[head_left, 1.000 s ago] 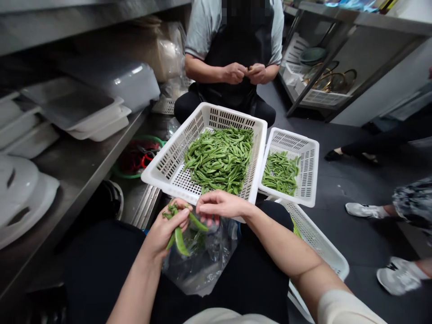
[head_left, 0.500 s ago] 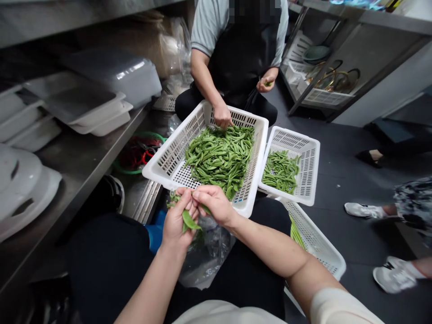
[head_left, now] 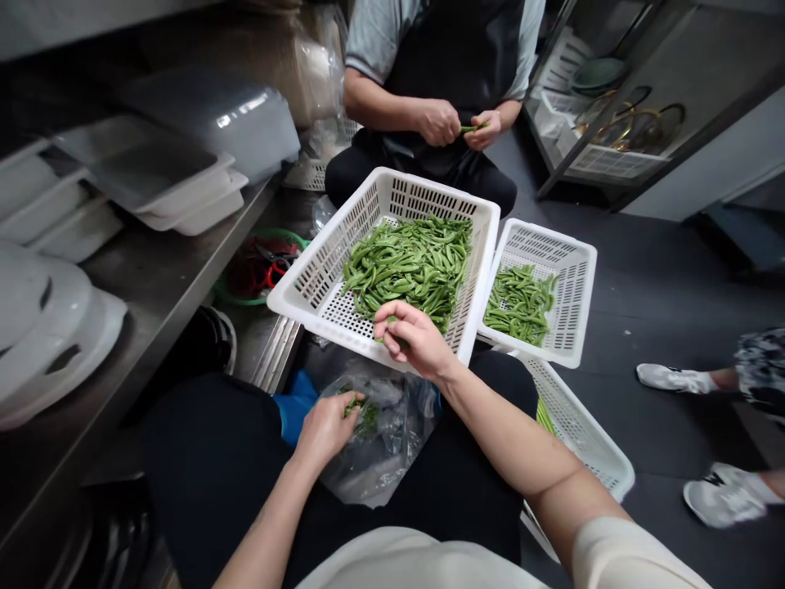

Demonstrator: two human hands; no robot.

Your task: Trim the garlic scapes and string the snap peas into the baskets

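Observation:
Over the near side of a large white plastic basket (head_left: pixel 307 321), my right hand (head_left: pixel 418 337) is half curled, palm turned up, around a bit of green pea pod. A heap of pea pods (head_left: pixel 408 266) fills the middle of that basket. Lower and to the left, my left hand (head_left: pixel 328 427) has its fingers closed on green pod trimmings (head_left: pixel 352 404). It hangs at the mouth of a clear plastic bag (head_left: pixel 368 474) between my knees, where more green scraps lie. Part of what each hand holds is hidden by the fingers.
Facing me, a person in a dark apron holds a pod in both hands (head_left: pixel 463 127). A smaller basket (head_left: pixel 580 282) of pods stands on the right, above another basket (head_left: pixel 589 433) with long green stalks. Red-handled scissors (head_left: pixel 275 274) lie in a green-rimmed basin (head_left: pixel 230 294). A metal shelf (head_left: pixel 165 315) borders the left.
My hands have parted: the left went down to the plastic bag, the right moved up over the basket. The other person's hand left the basket and joined their other hand.

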